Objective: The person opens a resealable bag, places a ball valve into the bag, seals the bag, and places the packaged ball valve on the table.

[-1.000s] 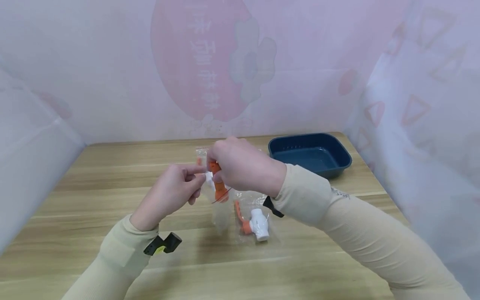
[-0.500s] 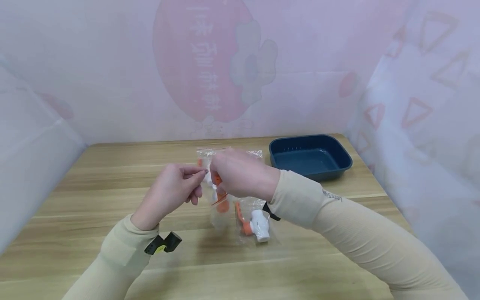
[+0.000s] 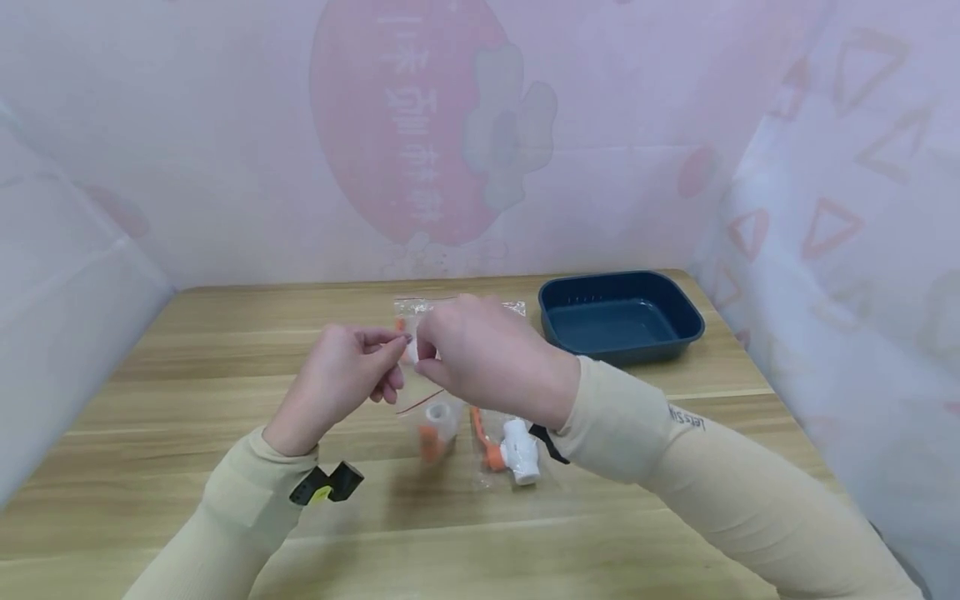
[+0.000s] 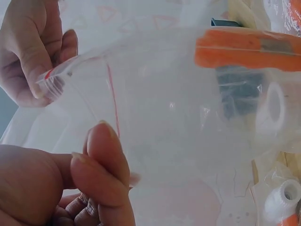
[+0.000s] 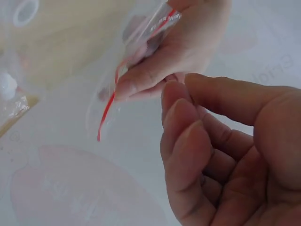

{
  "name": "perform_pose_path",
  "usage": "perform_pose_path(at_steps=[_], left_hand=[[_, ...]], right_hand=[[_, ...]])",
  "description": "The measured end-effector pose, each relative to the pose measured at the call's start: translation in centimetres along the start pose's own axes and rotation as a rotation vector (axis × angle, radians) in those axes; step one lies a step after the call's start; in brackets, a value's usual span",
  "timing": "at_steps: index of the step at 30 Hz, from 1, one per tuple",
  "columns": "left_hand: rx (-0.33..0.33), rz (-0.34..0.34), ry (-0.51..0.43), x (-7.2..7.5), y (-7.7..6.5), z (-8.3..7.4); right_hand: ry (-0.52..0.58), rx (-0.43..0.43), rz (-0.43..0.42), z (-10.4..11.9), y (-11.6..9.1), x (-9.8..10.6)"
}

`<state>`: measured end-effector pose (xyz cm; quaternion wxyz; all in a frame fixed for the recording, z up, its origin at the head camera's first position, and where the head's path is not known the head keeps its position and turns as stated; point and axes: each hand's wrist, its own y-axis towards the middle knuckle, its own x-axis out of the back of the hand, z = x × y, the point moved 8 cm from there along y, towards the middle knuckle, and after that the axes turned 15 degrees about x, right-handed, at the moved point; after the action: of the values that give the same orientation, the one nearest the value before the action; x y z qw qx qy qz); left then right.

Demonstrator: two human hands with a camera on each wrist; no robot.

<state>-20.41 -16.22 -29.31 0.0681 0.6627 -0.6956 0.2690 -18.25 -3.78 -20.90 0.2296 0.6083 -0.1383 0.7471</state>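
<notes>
A clear zip bag (image 4: 164, 141) with a red seal line hangs between both hands above the table. My left hand (image 3: 337, 387) pinches one side of its mouth between thumb and fingertips. My right hand (image 3: 491, 354) pinches a corner of the mouth opposite, as the left wrist view shows; its fingertips hide the film in its own view. Inside the bag is a white plastic ball valve (image 3: 438, 411) with an orange handle (image 4: 244, 49). On the table lies another bagged white ball valve (image 3: 520, 452). Behind the hands, a further bag (image 3: 510, 307) with orange and white parts is partly hidden.
A dark blue tub (image 3: 622, 321) stands at the back right of the wooden table (image 3: 225, 358). Pale printed sheeting (image 3: 615, 167) surrounds the table at the back and sides.
My right hand has let go of the orange-handled ball valve, which has dropped lower into the bag, and now pinches the bag's mouth. My left hand stays almost in place.
</notes>
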Motion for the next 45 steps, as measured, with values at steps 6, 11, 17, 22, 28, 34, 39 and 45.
perform_pose_path(at_steps=[6,11,17,22,28,34,39,45], left_hand=[[-0.022,-0.003,-0.009,0.2,0.3,0.0],[-0.035,-0.006,-0.006,0.2,0.5,-0.1],[-0.047,-0.018,0.034,0.5,0.6,-0.1],[-0.054,-0.021,0.061,0.7,0.7,0.0],[-0.032,-0.034,0.11,1.3,0.8,0.2],[-0.143,-0.076,0.171,2.2,1.7,0.2],[-0.259,0.079,0.104,1.7,3.5,1.1],[-0.269,0.154,0.008,1.4,4.7,2.4]], right_hand=[[-0.1,0.056,-0.141,1.6,-1.0,-1.0],[-0.123,0.005,-0.175,2.4,-1.5,-2.9],[-0.201,-0.025,-0.198,2.8,-1.1,-4.2],[-0.205,-0.011,-0.229,2.7,-1.0,-4.5],[-0.079,0.025,-0.26,1.8,-1.6,-4.1],[-0.018,0.053,-0.252,1.2,-2.2,-3.8],[0.032,0.052,-0.261,0.6,-2.6,-3.7],[0.042,0.039,-0.281,-0.5,-3.6,-3.4]])
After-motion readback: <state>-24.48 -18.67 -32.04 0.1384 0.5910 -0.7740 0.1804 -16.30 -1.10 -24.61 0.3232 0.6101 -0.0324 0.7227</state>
